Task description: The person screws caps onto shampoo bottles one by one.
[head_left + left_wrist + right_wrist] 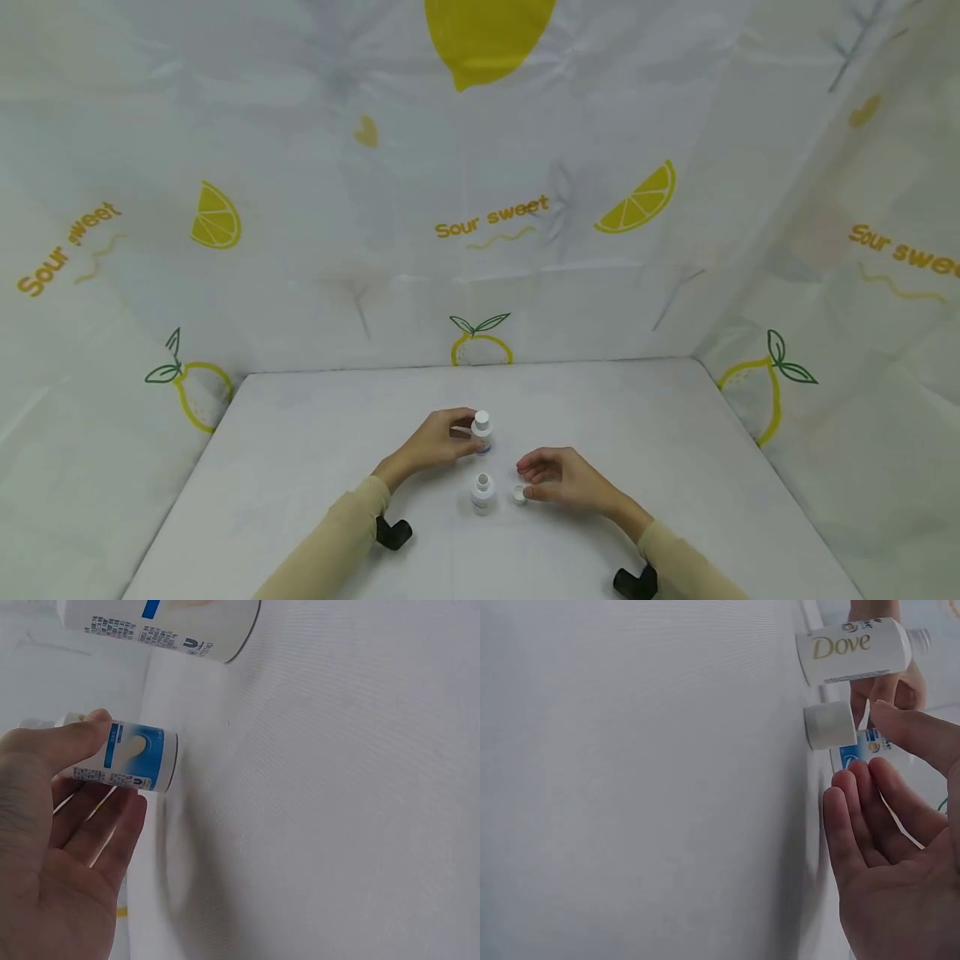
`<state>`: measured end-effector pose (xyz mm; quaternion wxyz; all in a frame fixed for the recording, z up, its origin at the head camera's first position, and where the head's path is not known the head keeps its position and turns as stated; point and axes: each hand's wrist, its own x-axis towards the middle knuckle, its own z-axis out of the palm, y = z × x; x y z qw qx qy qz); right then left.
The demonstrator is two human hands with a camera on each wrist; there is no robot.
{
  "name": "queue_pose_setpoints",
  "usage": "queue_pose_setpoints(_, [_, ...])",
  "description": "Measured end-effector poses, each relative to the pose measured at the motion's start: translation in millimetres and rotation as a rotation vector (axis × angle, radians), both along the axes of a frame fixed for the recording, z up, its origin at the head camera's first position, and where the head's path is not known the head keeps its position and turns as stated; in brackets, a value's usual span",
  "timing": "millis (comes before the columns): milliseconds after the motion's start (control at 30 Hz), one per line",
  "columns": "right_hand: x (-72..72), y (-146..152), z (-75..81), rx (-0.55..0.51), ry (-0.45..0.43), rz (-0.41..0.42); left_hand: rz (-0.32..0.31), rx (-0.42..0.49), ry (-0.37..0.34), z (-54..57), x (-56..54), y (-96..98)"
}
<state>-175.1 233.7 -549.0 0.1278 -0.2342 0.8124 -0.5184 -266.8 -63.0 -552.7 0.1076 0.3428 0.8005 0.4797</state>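
My left hand (438, 437) grips a small white bottle (482, 433) with its white cap on, thumb on one side and fingers behind. A blue label shows on this bottle (135, 754) in the left wrist view; it stands upright at the table. Nearer to me stands a second white bottle (482, 493), uncapped, its threaded neck bare, with "Dove" lettering in the right wrist view. A loose white cap (830, 725) rests on the table to its right. My right hand (566, 479) is beside that cap, thumb and fingers apart around nothing; whether the thumb touches the cap I cannot tell.
A white cloth covers the table (315, 433). White sheets printed with lemons and "Sour sweet" hang as a wall (300, 208) behind it and along both sides. Black wrist mounts (393, 533) sit on both sleeves.
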Motion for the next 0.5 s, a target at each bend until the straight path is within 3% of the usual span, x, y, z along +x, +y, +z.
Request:
queue_pose_setpoints(133, [5.5,0,-6.8,0.02,0.008,0.002,0.041,0.013,0.003,-2.5,8.8,-11.5])
queue_pose_setpoints(267, [10.5,0,-9.7,0.029,0.061,-0.01,0.083,0.073,0.039,-5.3,25.6,-25.3])
queue_pose_setpoints(333, [13.0,-1,-10.6,0.041,0.099,-0.015,0.057,0.093,0.045,-7.4,36.7,-30.1])
queue_pose_setpoints(500, [17.1,-3,-13.0,0.062,0.162,-0.026,-0.101,0.107,0.024,-14.0,64.9,-32.0])
